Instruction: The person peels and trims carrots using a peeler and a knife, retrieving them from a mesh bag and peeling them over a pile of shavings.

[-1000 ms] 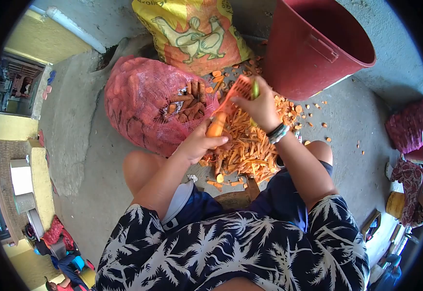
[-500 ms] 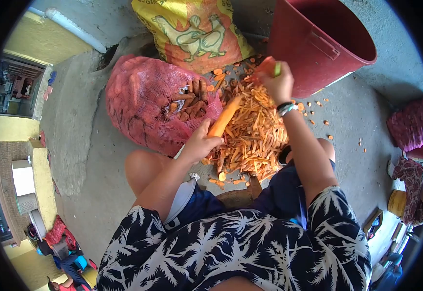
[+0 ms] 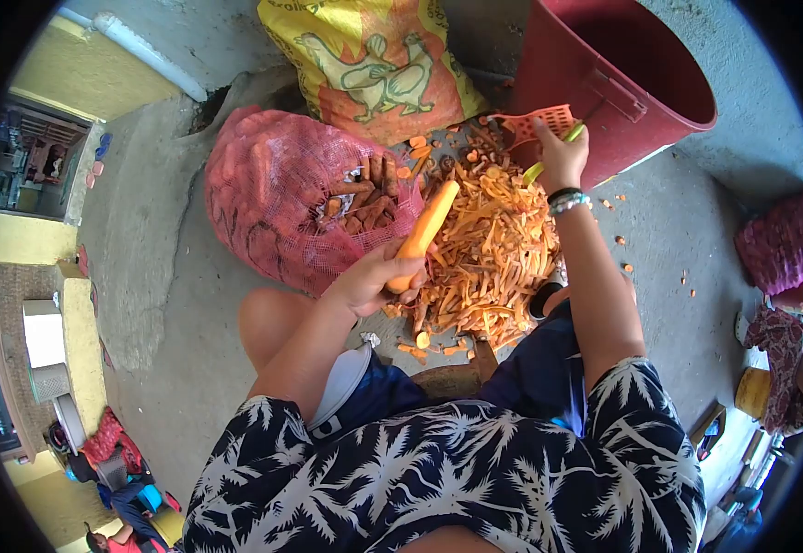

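Note:
My left hand [image 3: 374, 278] is wrapped round the lower end of a peeled carrot [image 3: 431, 221], whose tip points up and away. My right hand [image 3: 562, 157] is closed on a slim green peeler [image 3: 534, 172], its blade not clear. Beside the fingers of that hand is an orange-red perforated plastic piece [image 3: 549, 120]; the thumb seems to touch it. Below and between both hands lies a heap of orange carrot peelings [image 3: 493, 258]. Brown unpeeled carrots [image 3: 357, 205] show in the mouth of a pink mesh sack [image 3: 268, 198] left of the heap.
A large red bin [image 3: 572, 83] stands behind my right hand. A yellow and orange sack printed with birds [image 3: 378, 74] leans at the back. Carrot ends [image 3: 621, 240] are scattered over the concrete floor [image 3: 208, 341]. A knife-like blade [image 3: 484, 358] lies near my knees.
My right hand has moved right with the peeler and the perforated piece, towards the bin. My left hand has shifted slightly left and lower, the carrot standing steeper.

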A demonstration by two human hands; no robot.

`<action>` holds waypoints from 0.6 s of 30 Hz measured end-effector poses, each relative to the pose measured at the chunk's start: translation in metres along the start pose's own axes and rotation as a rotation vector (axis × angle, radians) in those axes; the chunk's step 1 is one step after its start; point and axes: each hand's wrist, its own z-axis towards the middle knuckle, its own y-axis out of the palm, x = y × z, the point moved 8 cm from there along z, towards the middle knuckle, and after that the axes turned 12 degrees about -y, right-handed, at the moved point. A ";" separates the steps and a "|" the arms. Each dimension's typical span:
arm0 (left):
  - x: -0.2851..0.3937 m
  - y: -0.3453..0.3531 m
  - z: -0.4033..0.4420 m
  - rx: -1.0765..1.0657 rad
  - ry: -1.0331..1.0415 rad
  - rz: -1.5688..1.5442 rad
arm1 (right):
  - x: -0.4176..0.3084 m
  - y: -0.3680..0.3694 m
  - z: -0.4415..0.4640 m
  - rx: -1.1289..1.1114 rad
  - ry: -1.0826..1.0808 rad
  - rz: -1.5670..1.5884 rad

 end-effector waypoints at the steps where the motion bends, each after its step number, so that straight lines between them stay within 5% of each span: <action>1: -0.001 0.002 0.002 -0.001 0.002 -0.003 | -0.018 0.014 -0.015 -0.080 -0.043 0.075; 3: -0.004 -0.007 0.008 0.121 -0.007 -0.115 | -0.031 0.048 -0.061 -0.373 -0.095 0.023; 5: 0.001 -0.004 0.007 0.183 0.022 0.011 | -0.057 0.065 -0.098 -0.499 -0.523 -0.238; 6: 0.003 -0.005 0.005 0.245 0.051 0.135 | -0.054 0.069 -0.093 -0.538 -0.074 0.132; 7: 0.002 -0.007 0.005 0.245 0.043 0.133 | -0.039 0.059 -0.066 -0.512 -0.401 -0.280; 9: 0.009 -0.014 0.003 0.293 0.058 0.292 | -0.041 0.033 -0.023 -0.208 -0.449 -0.283; 11: 0.009 -0.011 0.002 0.297 0.063 0.343 | -0.029 0.013 -0.007 -0.124 -0.066 -0.172; 15: 0.002 -0.020 0.012 0.371 0.105 0.250 | -0.056 0.056 -0.068 -0.465 -0.327 -0.166; 18: 0.005 -0.025 0.009 0.421 0.094 0.322 | -0.016 0.053 -0.061 -0.477 -0.281 -0.306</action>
